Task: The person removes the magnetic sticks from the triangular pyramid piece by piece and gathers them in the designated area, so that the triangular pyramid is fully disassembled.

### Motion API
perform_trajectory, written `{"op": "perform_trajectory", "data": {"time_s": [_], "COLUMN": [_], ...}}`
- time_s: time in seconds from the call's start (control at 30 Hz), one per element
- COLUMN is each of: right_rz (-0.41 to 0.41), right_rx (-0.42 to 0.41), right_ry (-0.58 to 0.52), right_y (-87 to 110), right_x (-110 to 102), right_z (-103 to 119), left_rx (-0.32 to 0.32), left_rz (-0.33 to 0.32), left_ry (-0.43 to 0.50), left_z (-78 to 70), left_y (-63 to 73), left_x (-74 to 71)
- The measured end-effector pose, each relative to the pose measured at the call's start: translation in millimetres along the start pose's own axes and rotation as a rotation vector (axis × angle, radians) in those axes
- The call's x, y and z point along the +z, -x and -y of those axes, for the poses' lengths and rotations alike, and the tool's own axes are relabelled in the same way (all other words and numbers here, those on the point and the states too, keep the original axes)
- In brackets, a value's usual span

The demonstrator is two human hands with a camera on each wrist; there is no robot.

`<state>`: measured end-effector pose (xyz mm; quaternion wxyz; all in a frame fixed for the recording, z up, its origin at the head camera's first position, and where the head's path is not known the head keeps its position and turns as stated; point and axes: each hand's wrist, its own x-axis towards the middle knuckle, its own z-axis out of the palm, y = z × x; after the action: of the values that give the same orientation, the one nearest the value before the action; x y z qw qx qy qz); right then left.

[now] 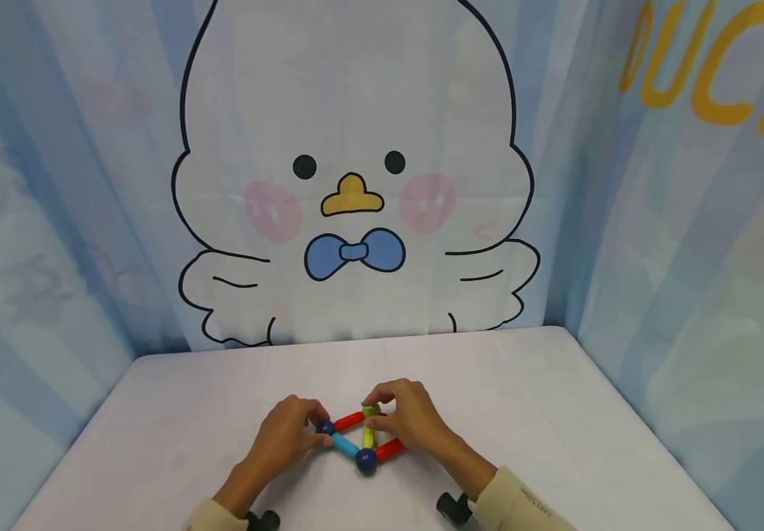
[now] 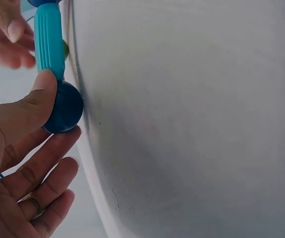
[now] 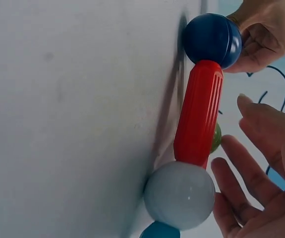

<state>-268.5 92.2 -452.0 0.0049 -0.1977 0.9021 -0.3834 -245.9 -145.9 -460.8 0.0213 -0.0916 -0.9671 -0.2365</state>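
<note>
Red rods, a light blue rod and a green rod are linked by balls into an assembly on the white table, between the two hands. By the left hand, the left ball is gripped between thumb and fingers, at the light blue rod's end. By the right hand, the green ball is flanked with thumb and forefinger; in the right wrist view the fingers look spread, so whether it is pinched cannot be told. The green rod is met by the front ball; a pale ball is seen at one red rod's end. The step in hand is judged to be the seating of the green ball, with the left side steadied. For the next move, a firm left hold and careful alignment of ball and rod seem called for.
</note>
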Motion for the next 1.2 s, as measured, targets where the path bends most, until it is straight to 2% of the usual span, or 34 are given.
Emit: {"op": "perform_trajectory", "data": {"time_s": [0.3, 0.5, 0.7, 0.97, 1.2], "right_rz": [0.1, 0.132, 0.108, 0.015, -0.014], "right_rx": [-0.035, -0.088, -0.122, -0.053, -0.043], "right_ry": [0.07, 0.126, 0.152, 0.082, 0.06], "right_y": [-21.3, -26.6, -28.5, -37.6, -37.6], "right_x": [18, 25, 28, 27, 32], "right_z": [13, 16, 14, 11, 8], "left_rx": [0.018, 0.035, 0.033, 0.021, 0.01], "left_rz": [-0.014, -0.023, -0.028, -0.026, -0.015], "left_ry": [0.018, 0.036, 0.026, 0.023, 0.023], "left_z": [1.6, 1.1, 0.1, 2.0, 4.3], "left_y": [2.2, 1.8, 2.2, 0.2, 0.1], "left_x": [0.1, 0.2, -1.1, -0.6, 1.7]}}
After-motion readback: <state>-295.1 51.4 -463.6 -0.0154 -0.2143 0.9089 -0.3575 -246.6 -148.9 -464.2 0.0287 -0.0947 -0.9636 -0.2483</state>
